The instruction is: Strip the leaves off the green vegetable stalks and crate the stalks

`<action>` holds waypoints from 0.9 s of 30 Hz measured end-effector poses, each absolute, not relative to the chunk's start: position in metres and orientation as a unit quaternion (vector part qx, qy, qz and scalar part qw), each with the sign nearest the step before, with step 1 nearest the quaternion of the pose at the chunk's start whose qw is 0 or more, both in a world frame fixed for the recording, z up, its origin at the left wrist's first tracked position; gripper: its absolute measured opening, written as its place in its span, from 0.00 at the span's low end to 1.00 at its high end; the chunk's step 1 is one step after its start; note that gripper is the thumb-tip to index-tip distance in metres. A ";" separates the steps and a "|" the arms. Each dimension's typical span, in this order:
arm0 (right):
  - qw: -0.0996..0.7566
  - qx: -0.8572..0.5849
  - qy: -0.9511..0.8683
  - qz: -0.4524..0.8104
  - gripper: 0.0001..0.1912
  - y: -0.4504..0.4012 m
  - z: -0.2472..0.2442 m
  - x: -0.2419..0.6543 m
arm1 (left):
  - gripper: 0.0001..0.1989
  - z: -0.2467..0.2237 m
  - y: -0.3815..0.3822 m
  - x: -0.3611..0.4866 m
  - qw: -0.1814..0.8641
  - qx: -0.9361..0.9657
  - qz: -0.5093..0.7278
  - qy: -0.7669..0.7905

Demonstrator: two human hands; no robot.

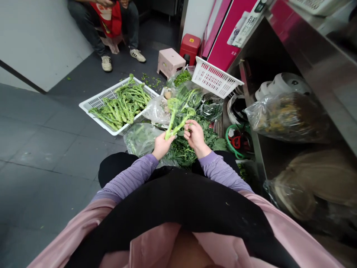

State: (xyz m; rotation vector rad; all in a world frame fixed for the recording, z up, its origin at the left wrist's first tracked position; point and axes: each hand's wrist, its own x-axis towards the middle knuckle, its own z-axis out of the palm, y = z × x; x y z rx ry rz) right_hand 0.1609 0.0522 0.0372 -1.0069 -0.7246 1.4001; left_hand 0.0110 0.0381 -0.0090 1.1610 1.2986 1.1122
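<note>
My left hand is closed round the lower end of a forked broccolini stalk, its green heads pointing away from me. Beside the stalk's right branch, my right hand has its fingers pinched together; what sits between the fingertips is too small to make out. Below both hands spreads a heap of loose green leaves. To the left, a white slotted basket holds many trimmed broccolini stalks. A clear plastic bag lies between that basket and my left hand.
A tilted white basket, a pink stool and a red stool stand ahead. Along my right runs a metal shelf with bagged goods; a green basket sits beside it. Another person sits at the far left.
</note>
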 end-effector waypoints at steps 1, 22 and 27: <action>0.593 -0.440 -0.293 0.606 0.09 0.056 0.038 0.165 | 0.19 -0.006 0.037 0.010 0.567 0.444 0.464 0.516; 0.364 -0.417 -0.208 0.807 0.18 0.040 0.031 0.173 | 0.25 0.005 0.011 -0.006 0.788 0.399 0.305 0.355; 0.234 -0.454 -0.205 0.835 0.12 0.021 -0.003 0.154 | 0.22 0.009 0.030 -0.041 0.677 0.379 0.426 0.465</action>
